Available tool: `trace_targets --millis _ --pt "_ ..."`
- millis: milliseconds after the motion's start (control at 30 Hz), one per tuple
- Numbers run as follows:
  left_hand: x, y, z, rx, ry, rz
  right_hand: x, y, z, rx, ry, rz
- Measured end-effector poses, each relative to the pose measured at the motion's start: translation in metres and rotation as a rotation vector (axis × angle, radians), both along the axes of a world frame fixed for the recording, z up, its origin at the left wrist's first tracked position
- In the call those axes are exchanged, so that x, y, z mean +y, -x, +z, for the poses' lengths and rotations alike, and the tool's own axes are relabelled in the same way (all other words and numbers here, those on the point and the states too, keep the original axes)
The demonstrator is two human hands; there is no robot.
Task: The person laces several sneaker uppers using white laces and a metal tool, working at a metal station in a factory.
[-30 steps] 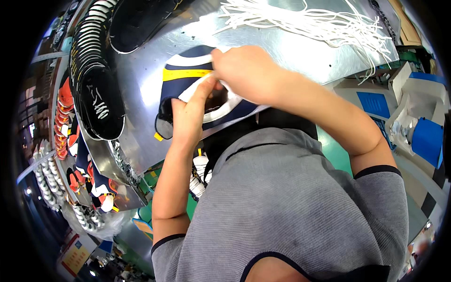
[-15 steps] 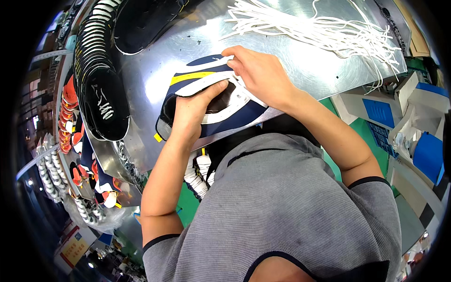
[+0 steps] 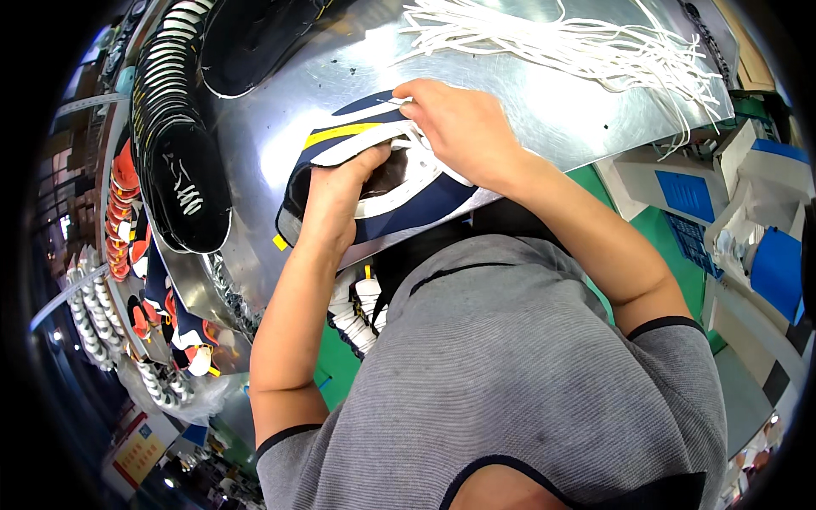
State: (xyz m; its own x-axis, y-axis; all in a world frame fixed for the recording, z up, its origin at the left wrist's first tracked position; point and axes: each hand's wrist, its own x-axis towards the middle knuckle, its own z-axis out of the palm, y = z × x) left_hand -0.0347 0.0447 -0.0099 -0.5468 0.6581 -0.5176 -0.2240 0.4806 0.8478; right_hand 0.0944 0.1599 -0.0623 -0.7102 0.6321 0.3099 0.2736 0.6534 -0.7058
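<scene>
Left hand [image 3: 338, 197] clamps the navy shoe [image 3: 374, 183] from the near side, fingers curled into its opening, so that grip is closed on the shoe. Right hand [image 3: 459, 127] sits on top, at the far end of the shoe, fingertips pinched on a white lace [image 3: 406, 129] at the tongue; that grip is closed on the lace. The shoe lies on its side on the shiny metal desk [image 3: 544, 93], right under both grips, with the yellow stripe [image 3: 342, 133] just left of the right-hand grip and the white sole edge facing the person.

Progress, as a judgement: lacing is underway, not finished. White lace shows only around the upper eyelets by the right-hand fingers (the hands hide the rest of the eyelet row, so I cannot count how many are threaded). No bow or knot visible. What looks left is pulling the lace through the remaining holes and tidying the ends.

Around the grips: a loose heap of white laces [image 3: 586, 38] lies beyond the right hand, well apart from the shoe. To the left of the left-hand grip there's a row of stacked black shoes [image 3: 174, 144] with white soles, and another black shoe [image 3: 255, 38] further back. More navy, white and orange shoes [image 3: 161, 323] sit below the desk edge, left of the forearm.
</scene>
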Motion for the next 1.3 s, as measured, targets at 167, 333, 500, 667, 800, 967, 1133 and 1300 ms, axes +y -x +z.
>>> trace_targets --millis 167,333,500,667,800,967,1133,1300 --pt "0.000 -0.004 0.004 -0.032 -0.091 0.002 0.002 -0.003 0.001 0.000 -0.015 0.008" --pt "0.006 -0.006 -0.003 0.048 -0.117 0.000 0.001 -0.001 0.001 -0.005 -0.027 0.022" --pt "0.002 0.001 0.009 -0.151 -0.023 -0.020 -0.004 0.004 -0.005 -0.058 -0.112 -0.061" --pt "-0.051 0.011 0.039 -0.583 -0.505 -0.195 -0.005 0.007 -0.012 -0.174 -0.214 -0.103" --pt "-0.113 0.029 0.141 -0.778 -1.220 0.066 -0.006 0.008 -0.002 -0.170 -0.148 -0.111" --pt "-0.077 -0.028 0.062 0.548 -0.321 -0.132 -0.002 0.008 -0.006 -0.044 -0.036 -0.176" --pt "-0.046 -0.041 0.001 1.211 -0.214 -0.295 0.009 -0.009 0.016 0.219 0.360 -0.073" --pt "-0.037 -0.036 -0.009 1.072 -0.291 -0.263 -0.027 -0.053 0.039 0.278 0.450 0.063"
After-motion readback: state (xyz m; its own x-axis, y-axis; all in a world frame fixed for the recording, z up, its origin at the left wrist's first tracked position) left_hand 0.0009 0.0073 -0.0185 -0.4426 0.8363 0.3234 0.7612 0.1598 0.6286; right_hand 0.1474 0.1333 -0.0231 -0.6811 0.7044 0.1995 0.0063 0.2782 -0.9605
